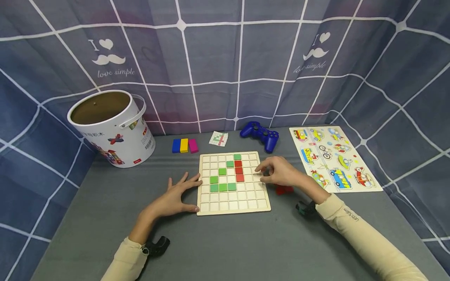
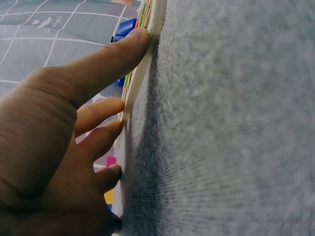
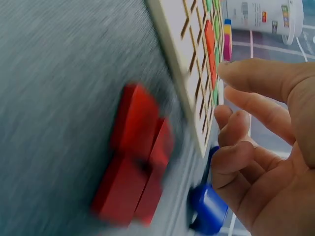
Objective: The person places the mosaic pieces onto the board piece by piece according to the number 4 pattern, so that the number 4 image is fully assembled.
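Note:
A wooden grid board (image 1: 249,203) lies flat on the table, with green squares (image 1: 223,187) and a column of three red squares (image 1: 239,170) in its cells. At its left edge, my left hand (image 1: 172,201) has its fingers spread, fingertips and thumb touching the side of the board. My right hand (image 1: 281,171) is over the board's right edge, thumb and index finger apart with nothing visible between them. Several red blocks (image 3: 128,162) lie on the table beside the board, below the right hand; the hand and wrist partly cover them in the head view.
Behind the board are blue, yellow and pink blocks (image 1: 184,145), a small pattern card (image 1: 218,138) and a blue game controller (image 1: 259,135). A white bucket (image 1: 119,144) stands at the back left. The vehicle puzzle board (image 1: 334,158) lies at the right.

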`<state>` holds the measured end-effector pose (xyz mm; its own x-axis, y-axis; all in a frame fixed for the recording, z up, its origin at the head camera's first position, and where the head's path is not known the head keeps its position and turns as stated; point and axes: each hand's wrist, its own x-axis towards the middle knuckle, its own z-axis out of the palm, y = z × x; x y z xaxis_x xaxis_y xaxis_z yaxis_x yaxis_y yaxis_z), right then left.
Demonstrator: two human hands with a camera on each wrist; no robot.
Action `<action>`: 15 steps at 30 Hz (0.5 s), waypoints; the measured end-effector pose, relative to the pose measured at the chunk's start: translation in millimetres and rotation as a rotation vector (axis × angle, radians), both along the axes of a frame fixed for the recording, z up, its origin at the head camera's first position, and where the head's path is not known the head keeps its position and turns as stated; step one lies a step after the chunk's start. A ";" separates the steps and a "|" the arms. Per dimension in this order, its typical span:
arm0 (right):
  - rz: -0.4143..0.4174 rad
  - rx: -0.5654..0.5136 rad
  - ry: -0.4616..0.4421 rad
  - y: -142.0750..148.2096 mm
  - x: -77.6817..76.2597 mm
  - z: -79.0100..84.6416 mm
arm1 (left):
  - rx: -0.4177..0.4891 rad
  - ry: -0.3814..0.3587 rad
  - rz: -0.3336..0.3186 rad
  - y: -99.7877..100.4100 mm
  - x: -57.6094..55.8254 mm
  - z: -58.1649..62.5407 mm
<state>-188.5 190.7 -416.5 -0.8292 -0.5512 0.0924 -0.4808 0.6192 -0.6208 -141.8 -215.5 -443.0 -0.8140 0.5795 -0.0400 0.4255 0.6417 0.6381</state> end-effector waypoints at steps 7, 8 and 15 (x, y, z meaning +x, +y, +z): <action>-0.084 0.090 -0.013 36.2 8.5 -7.1 | 0.015 0.003 0.005 3.3 -0.4 -2.8; -0.080 0.094 -0.013 39.1 9.6 -8.1 | 0.018 0.002 0.008 2.8 -0.3 -2.4; -0.089 0.121 0.043 37.7 12.3 -11.9 | 0.016 0.000 0.004 0.3 -1.6 -2.4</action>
<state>-176.2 228.5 -428.3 -0.8722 -0.4847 0.0661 -0.4448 0.7295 -0.5195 -143.4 -215.2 -445.3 -0.8163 0.5768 -0.0304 0.4231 0.6330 0.6483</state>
